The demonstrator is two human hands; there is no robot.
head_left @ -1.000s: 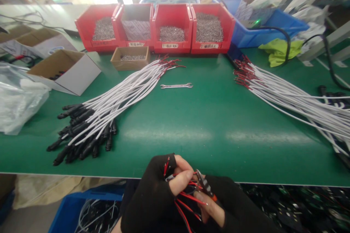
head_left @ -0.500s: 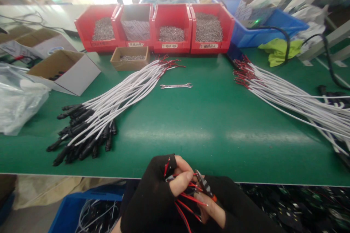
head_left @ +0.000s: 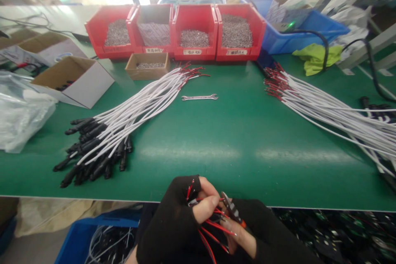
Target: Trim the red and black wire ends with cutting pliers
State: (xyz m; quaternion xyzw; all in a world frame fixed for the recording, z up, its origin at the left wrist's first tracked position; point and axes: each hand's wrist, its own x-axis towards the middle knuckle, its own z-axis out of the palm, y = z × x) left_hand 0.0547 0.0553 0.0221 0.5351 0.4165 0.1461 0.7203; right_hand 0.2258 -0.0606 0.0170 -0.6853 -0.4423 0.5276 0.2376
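At the bench's front edge my left hand (head_left: 206,204), in a black fingerless sleeve, is closed on several thin red and black wires (head_left: 213,239) with bare tips. Some wire ends poke up behind its thumb; others fan out below toward the right. Close beside it, my right hand (head_left: 243,235) is wrapped round small cutting pliers (head_left: 232,209) with an orange handle. The pliers' jaws point up and left and are at a red wire near my left fingertips. Most of the handles are hidden by my right hand.
White cables (head_left: 136,111) with black connectors lie at left, more white cables (head_left: 337,111) at right. A wrench (head_left: 199,97) lies mid-bench. Red bins (head_left: 194,13) of small metal parts line the back, with a small cardboard box (head_left: 133,73) before them. Below the bench stands a blue crate (head_left: 74,237).
Almost nothing differs. My hands, the wires and the pliers have shifted very slightly to the right, with both grips kept.
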